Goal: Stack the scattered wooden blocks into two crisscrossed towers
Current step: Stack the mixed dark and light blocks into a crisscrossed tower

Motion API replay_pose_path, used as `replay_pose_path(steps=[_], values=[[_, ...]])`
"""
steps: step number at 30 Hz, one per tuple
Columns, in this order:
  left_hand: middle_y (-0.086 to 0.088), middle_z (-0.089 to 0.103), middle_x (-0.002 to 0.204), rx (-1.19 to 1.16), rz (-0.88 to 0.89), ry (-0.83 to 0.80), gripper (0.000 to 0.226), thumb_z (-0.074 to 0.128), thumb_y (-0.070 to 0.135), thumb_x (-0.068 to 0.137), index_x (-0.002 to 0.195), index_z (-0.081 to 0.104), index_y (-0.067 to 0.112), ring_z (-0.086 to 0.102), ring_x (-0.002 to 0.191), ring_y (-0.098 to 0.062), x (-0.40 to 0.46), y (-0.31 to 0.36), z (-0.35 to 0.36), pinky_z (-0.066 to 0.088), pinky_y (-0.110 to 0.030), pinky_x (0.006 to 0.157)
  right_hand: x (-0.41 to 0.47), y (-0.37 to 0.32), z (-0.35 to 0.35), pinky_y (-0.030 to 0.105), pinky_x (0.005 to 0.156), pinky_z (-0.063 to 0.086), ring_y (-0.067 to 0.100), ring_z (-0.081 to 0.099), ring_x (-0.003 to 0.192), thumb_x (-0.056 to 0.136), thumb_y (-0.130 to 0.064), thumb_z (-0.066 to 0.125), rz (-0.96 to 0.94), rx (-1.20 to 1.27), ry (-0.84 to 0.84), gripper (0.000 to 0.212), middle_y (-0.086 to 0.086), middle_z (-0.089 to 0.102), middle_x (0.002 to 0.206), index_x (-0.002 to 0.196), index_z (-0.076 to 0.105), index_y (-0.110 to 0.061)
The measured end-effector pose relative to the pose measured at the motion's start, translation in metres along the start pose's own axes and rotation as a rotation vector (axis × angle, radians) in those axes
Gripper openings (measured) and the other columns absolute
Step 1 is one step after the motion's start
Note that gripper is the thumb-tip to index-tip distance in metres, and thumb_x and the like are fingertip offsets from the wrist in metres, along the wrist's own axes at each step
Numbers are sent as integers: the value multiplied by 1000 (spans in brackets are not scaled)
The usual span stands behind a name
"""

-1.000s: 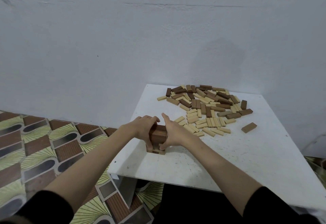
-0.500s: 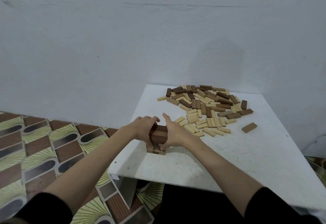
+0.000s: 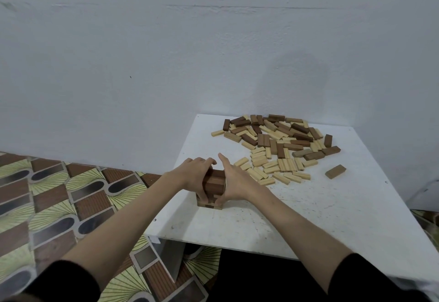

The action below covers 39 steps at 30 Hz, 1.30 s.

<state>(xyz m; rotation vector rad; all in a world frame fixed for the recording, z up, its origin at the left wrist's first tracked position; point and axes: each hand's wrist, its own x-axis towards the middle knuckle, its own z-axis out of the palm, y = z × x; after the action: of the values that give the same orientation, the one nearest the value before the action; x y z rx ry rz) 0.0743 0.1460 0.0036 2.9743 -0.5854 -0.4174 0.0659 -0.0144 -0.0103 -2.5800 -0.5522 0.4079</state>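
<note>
**One short tower begun, most blocks still loose**

While my left hand [image 3: 198, 178] and right hand [image 3: 234, 183] press flat against the sides of a low tower [image 3: 212, 189] at centre frame, the block pile [image 3: 276, 146] lies unstacked upper right; no second tower yet.

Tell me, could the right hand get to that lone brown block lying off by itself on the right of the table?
Probably yes. The lone brown block lies flat on bare white table with nothing between it and the right hand. That hand, though, is pressed against the small block tower and would have to let go first.
</note>
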Motion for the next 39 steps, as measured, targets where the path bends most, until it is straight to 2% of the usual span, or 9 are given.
replay_pose_path(steps=[7,13,16,19,23,27,30,35,39], values=[[-2,46,133,6,-13,-19,103,83,42,60,140,23,17,40,123,-18,0,2,1,28,-31,105,0,2,1,36,83,47,28,54,107,60,-30,88,0,21,17,134,11,54,122,150,-11,-27],[-2,45,136,0,-17,-30,104,83,41,61,141,22,18,39,126,-19,-1,3,0,27,-32,105,-1,2,0,35,85,47,28,53,111,59,-28,90,-13,26,-7,137,11,52,127,150,-12,-23],[3,44,137,-61,-25,-46,107,83,48,59,142,21,21,36,128,-18,0,2,-4,26,-34,107,-4,7,-9,38,94,45,29,46,124,56,-27,91,0,49,-51,141,13,45,137,150,-14,-21],[10,46,136,-219,-57,-48,97,78,57,62,139,28,26,37,127,-16,3,9,-15,28,-34,107,-9,21,-24,41,106,36,28,30,138,60,-26,90,44,31,-79,137,12,28,152,151,-12,-20],[5,54,128,-330,-40,44,65,64,54,80,131,44,20,48,118,-16,15,31,-27,37,-34,103,-18,53,-40,39,111,32,23,27,141,66,-21,86,127,-1,-39,116,7,24,155,152,8,-18],[0,58,122,-284,32,208,41,58,39,90,122,54,14,52,111,-18,37,66,-24,41,-33,97,-36,91,-48,34,100,41,23,46,126,79,-11,75,197,74,105,71,9,43,141,140,40,-14],[-2,60,116,-325,76,322,30,56,32,92,115,58,13,54,105,-18,57,103,-7,44,-32,92,-51,127,-46,30,97,41,23,49,120,85,-11,67,253,46,198,49,9,50,134,132,51,-11],[-4,63,107,-381,114,404,20,52,23,93,104,63,10,55,101,-20,89,156,38,44,-30,83,-77,180,-43,25,97,39,21,50,118,89,-7,56,339,57,314,35,9,55,125,124,58,-9],[-4,65,106,-379,149,413,20,51,20,92,103,64,10,54,102,-22,117,179,64,43,-32,84,-82,218,-45,27,95,42,20,51,115,91,-7,54,407,59,421,30,8,56,123,119,61,-11]])
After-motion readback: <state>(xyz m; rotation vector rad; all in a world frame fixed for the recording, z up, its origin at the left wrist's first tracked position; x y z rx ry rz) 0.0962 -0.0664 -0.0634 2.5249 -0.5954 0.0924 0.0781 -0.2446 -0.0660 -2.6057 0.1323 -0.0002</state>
